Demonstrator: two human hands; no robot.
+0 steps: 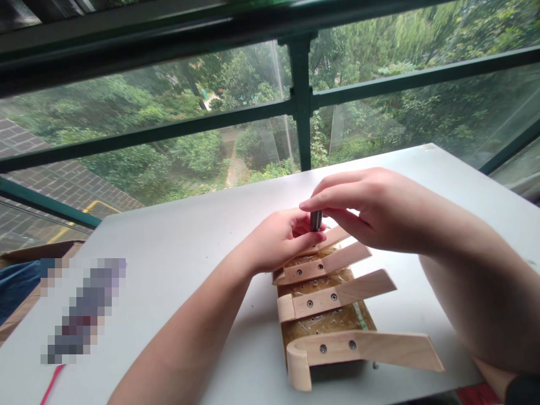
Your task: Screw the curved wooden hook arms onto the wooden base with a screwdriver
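Note:
A wooden coat rack [333, 315] lies flat on the white table [181, 253], its several light wooden hooks screwed to a bubble-wrapped backboard. My left hand [280, 239] presses down on the far end of the rack, fingers curled over the farthest hook. Just above it, my right hand [363, 208] pinches a short dark metal tool [315, 220] upright between thumb and fingers, its tip at the farthest hook.
A window with a dark green frame [301, 101] runs along the table's far edge, with trees outside. A pixelated object [82, 309] lies at the table's left, with a red cord [53, 382] by the near edge. A tiny screw [374, 365] rests beside the nearest hook.

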